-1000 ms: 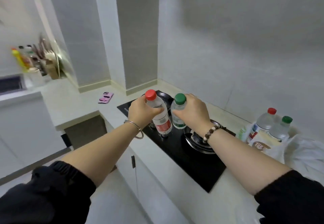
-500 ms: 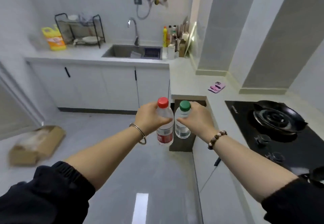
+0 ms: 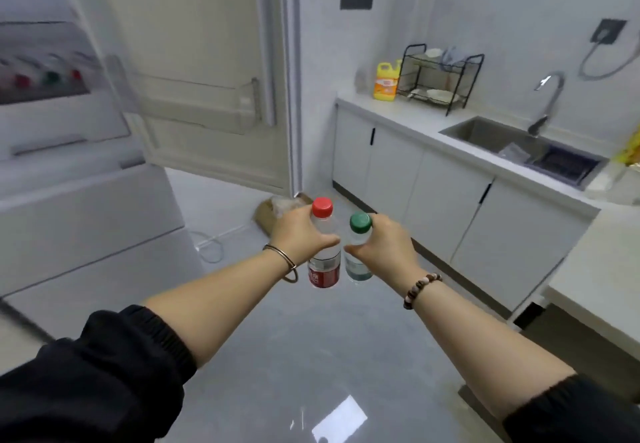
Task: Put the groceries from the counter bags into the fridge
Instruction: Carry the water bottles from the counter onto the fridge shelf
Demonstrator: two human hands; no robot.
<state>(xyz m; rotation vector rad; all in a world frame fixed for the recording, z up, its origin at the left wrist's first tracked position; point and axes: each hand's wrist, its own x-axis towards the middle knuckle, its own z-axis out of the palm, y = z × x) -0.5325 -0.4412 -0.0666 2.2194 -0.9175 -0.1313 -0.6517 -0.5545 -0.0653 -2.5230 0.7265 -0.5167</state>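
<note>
My left hand point(image 3: 297, 233) grips a clear water bottle with a red cap and red label point(image 3: 323, 264), held upright over the floor. Beside it, my right hand point(image 3: 388, 247) grips a clear water bottle with a green cap and green label point(image 3: 356, 266), also upright. The two bottles are almost touching. The white fridge point(image 3: 79, 200) stands at the left, blurred, with its door point(image 3: 204, 96) swung open. Red and green caps of bottles show on a shelf inside point(image 3: 45, 77).
A cardboard box point(image 3: 273, 215) lies on the grey floor beyond my hands, and a white cable point(image 3: 211, 245) loops near the fridge foot. At the right runs a white counter point(image 3: 408, 117) with a sink point(image 3: 519, 144), tap, dish rack point(image 3: 438, 79) and yellow detergent bottle point(image 3: 385, 82).
My view has swung left from the stove and sink counter toward the open fridge. Both hands still carry the two bottles out in front, side by side.
</note>
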